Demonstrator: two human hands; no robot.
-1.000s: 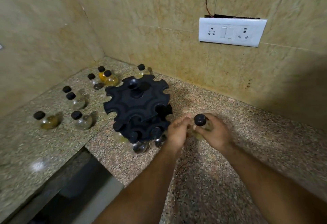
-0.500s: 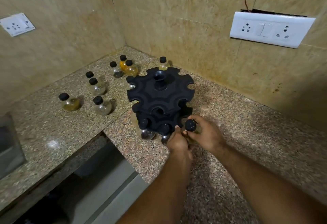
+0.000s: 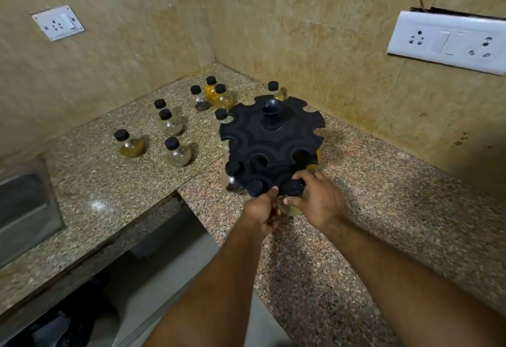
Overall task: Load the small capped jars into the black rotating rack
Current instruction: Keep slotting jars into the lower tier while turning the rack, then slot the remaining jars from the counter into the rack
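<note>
So, closest to you, your right hand (image 3: 320, 201) has its fingers wrapped round a small jar (image 3: 291, 209) with yellowish stuff inside. Its black cap is up, and the jar sits right against the near side of the black rack (image 3: 271, 138), at the lower tier. Your left hand (image 3: 260, 209) is just beside it, fingers curled, thumb poking up between that jar's cap and the next cap along. Honestly can't tell if it's gripping the jar or just resting there. Two more racked jars (image 3: 232, 167) hang in the lower tier to the left. The rack stands on the speckled tabletop (image 3: 383, 196), near the inside corner of its front edge. Further back, a bunch of loose jars (image 3: 176, 152) stand upright along the left stretch toward the back corner, one right behind the rack. White socket plates (image 3: 449, 41) sit on both walls.
</note>
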